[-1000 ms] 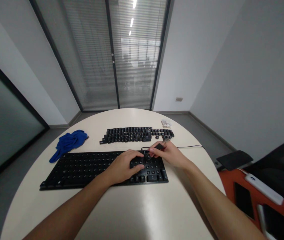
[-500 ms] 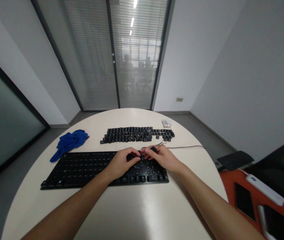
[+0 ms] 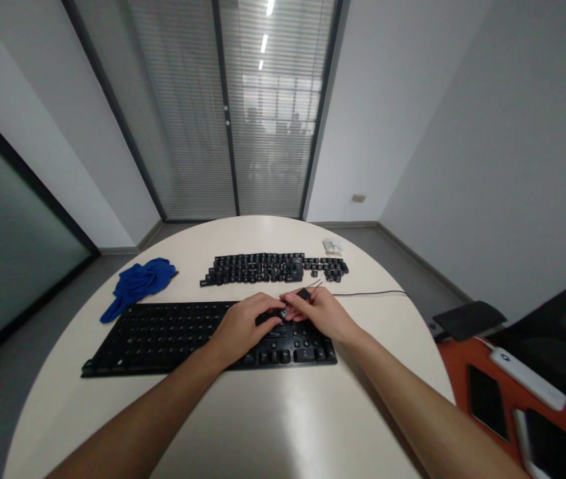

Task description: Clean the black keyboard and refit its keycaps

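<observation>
A black keyboard lies across the near middle of the table, most of its keycaps off and a few left along its front row. Over its right half, my left hand pinches a small black keycap between thumb and fingers. Close beside it my right hand is closed on a keycap puller, whose black handle and thin wires stick out towards the far side. The fingertips of both hands meet around the keycap, and partly hide it. Beyond the hands, loose keycaps lie in rows.
A blue cloth is crumpled on the left of the round table. A small clear plastic bag lies at the far right. A thin cable runs to the right edge. Phones and a white power strip rest on an orange seat.
The puller in my right hand has turned, its wires pointing more to the far right. My left hand has shifted slightly right, and the keycap in its fingers shows more plainly.
</observation>
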The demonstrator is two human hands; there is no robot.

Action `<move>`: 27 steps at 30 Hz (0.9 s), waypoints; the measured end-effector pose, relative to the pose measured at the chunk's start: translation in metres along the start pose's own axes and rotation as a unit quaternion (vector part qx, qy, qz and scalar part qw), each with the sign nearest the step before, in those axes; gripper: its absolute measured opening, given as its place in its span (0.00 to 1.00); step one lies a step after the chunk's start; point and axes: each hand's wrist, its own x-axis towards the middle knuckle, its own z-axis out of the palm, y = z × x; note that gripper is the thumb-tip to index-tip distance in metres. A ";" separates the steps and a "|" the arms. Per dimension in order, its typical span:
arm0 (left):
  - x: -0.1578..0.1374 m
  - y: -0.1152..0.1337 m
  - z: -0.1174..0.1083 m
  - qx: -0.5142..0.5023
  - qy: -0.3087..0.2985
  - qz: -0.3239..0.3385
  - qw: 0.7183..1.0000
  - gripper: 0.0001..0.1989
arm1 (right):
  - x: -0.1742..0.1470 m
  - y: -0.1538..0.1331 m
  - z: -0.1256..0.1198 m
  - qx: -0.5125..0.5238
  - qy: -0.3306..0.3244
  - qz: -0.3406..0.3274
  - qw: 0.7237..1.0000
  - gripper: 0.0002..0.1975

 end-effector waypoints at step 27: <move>0.002 0.003 -0.001 -0.003 -0.024 -0.017 1.000 0.05 | 0.002 0.006 0.001 -0.044 0.007 -0.048 0.998 0.23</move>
